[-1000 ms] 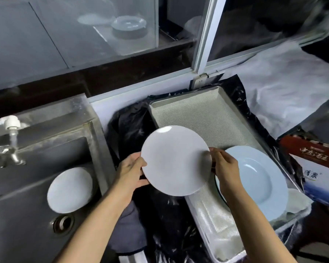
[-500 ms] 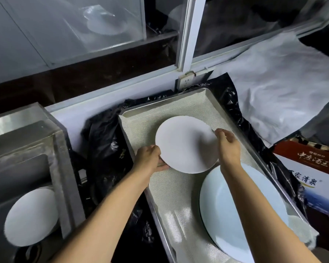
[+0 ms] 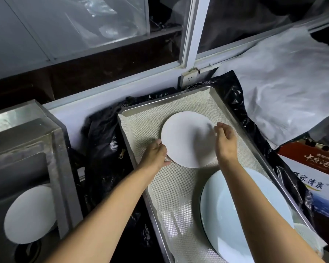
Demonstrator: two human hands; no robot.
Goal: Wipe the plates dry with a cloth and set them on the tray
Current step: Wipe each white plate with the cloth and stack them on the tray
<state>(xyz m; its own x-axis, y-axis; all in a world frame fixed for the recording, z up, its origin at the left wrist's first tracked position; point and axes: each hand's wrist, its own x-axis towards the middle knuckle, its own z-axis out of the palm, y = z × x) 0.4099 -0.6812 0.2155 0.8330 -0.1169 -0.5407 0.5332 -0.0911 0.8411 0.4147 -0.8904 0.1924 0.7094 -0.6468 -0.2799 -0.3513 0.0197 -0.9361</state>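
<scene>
Steel tray point(image 3: 241, 126) beside sink: white plate point(image 3: 186, 138) low over liner at far end, between hands; left hand point(image 3: 156, 154) gripping near-left rim, right hand point(image 3: 225, 138) loosely open at right rim.

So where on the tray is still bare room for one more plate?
Free: the mat strip between the white plate and the tray far rim, and the near-left patch between the left hand, the left rim and the blue plate. Crowded: the right side, where the right hand and both plates sit close.
</scene>
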